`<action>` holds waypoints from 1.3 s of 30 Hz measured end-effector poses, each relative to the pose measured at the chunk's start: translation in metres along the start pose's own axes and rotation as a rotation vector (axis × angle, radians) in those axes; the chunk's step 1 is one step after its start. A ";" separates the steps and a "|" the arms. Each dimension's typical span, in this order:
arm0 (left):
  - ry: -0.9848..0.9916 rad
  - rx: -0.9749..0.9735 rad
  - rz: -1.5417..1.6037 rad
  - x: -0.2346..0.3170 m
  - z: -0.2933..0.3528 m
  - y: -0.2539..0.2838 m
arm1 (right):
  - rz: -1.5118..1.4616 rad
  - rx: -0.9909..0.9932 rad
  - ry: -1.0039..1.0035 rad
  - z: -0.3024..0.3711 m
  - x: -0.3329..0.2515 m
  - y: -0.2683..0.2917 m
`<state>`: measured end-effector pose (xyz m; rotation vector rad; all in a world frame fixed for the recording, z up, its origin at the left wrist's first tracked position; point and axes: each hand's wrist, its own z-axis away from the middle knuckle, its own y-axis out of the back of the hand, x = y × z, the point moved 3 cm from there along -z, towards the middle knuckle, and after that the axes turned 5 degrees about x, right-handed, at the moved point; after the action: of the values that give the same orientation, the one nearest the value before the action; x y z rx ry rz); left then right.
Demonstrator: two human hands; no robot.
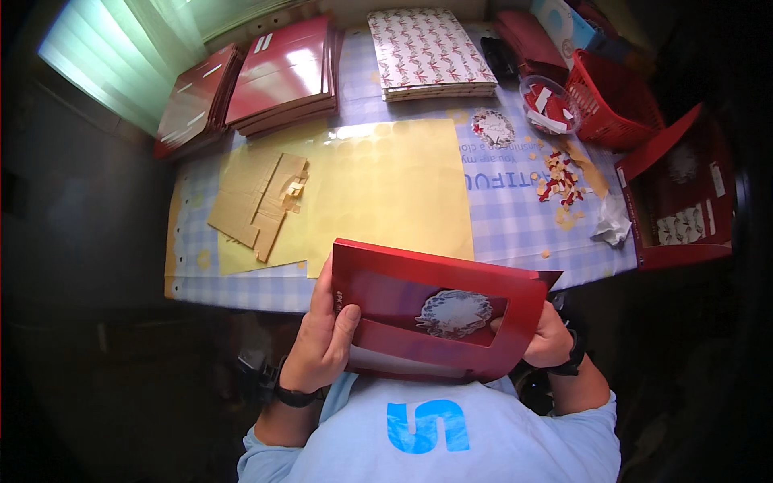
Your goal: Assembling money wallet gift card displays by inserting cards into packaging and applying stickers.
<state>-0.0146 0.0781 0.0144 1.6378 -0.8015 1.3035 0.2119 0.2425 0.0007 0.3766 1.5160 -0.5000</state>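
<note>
A flat red cardboard box (427, 262) with a clear window is tilted in front of my chest, past the table's near edge. On its window sits a pale, wreath-shaped sticker (453, 314). My left hand (322, 346) grips the box's left end, thumb on the front face and fingers behind. At the right end, where a flap stands out, my right hand (551, 336) holds the box; one fingertip shows through the window, and its other fingers are mostly hidden.
Yellow sheets (394, 189) and a piece of brown cardboard (262, 205) lie on the checked tablecloth. Stacked red boxes (282, 72) and patterned white ones (431, 52) stand behind. Rightward are scattered scraps (562, 181), a red basket (616, 101) and an open red box (680, 193).
</note>
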 end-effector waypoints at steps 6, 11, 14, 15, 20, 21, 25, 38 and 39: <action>-0.068 0.109 -0.220 -0.001 -0.001 -0.003 | -0.208 0.083 -0.150 -0.012 0.010 -0.001; 0.183 0.345 0.217 -0.001 -0.014 0.004 | -0.481 0.351 -0.150 -0.032 0.000 0.022; 0.162 0.321 -0.084 0.004 -0.024 0.014 | 0.792 0.411 0.376 -0.046 -0.041 0.011; 0.149 0.259 -0.365 0.007 -0.027 0.015 | 1.082 0.319 0.541 -0.049 -0.053 0.000; -0.247 0.185 -0.978 0.031 -0.030 0.012 | 1.295 -0.136 0.681 -0.064 -0.032 -0.046; -0.352 0.021 -0.975 0.032 -0.029 0.007 | 1.445 -0.210 0.760 -0.065 -0.024 -0.054; -0.524 -0.158 -1.098 0.006 -0.028 -0.003 | 1.610 -0.225 0.819 -0.072 -0.013 -0.066; -0.316 -0.307 -0.939 -0.013 -0.025 -0.006 | 1.435 -0.378 0.419 -0.076 -0.004 -0.055; -0.334 -0.303 -0.976 -0.018 -0.026 -0.007 | 1.460 -0.355 0.411 -0.077 0.004 -0.055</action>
<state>-0.0240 0.1043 -0.0024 1.6632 -0.2610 0.2183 0.1178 0.2368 -0.0021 1.1832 1.2692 1.0240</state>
